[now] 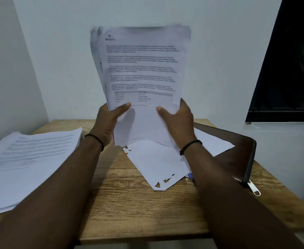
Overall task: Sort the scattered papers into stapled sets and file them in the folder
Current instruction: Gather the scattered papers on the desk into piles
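- Held upright over the middle of the light wooden desk (129,203): a sheaf of white printed sheets (142,69), text side toward the camera, top edge blurred, lower edge just above or touching the desk near its back half; cannot tell which.
- Gripped at its lower left edge by the left hand (110,121), thumb curled over the front page, remaining fingers hidden behind the sheets.
- Gripped at its lower right edge by the right hand (178,121), thumb pressed on the front page, fingers wrapped round the side edge.
- A thin black band on each wrist.
- Along the left edge of the desk, overhanging it: a thick stack of white printed pages (27,159), lying flat, text up.
- Near the middle of the desk, below the held sheaf: a blank white sheet with small dark-edged holes near two corners (156,164), lying flat and skewed.
- At the right edge of the desk: a dark brown zippered folder (237,153), open, more white sheets on it, silver zip pull hanging toward the front right.
- Peeking from under the blank sheet beside the right forearm: a small blue object (190,176), too hidden to identify.
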